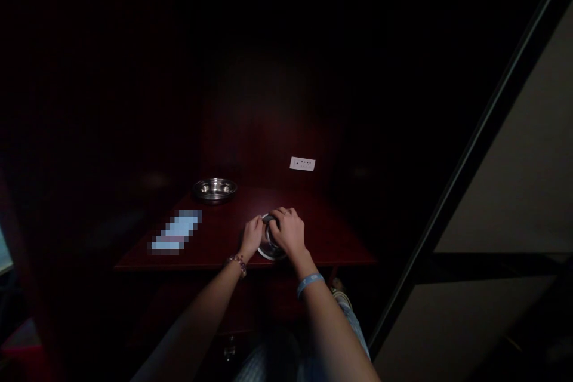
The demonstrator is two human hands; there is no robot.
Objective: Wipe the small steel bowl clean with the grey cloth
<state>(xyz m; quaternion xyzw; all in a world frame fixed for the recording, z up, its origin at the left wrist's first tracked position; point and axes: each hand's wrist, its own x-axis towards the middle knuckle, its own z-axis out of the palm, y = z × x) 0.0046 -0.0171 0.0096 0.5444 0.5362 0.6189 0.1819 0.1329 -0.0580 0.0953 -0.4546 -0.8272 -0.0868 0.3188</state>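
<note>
Both my hands are on a small round white object (270, 250) with a pale rim, near the front edge of a dark red table (326, 239). My left hand (252, 237) grips its left side with curled fingers; a beaded bracelet is on that wrist. My right hand (289, 230) is wrapped over its top and right side, with a light blue band on the wrist. Most of the object is hidden under my fingers.
A shiny metal dish (215, 189) sits at the table's back left. A pale flat card (175, 232) lies on the left part. A white wall plate (302, 163) is behind the table. A dark slanted frame (470, 161) rises on the right. The surroundings are very dark.
</note>
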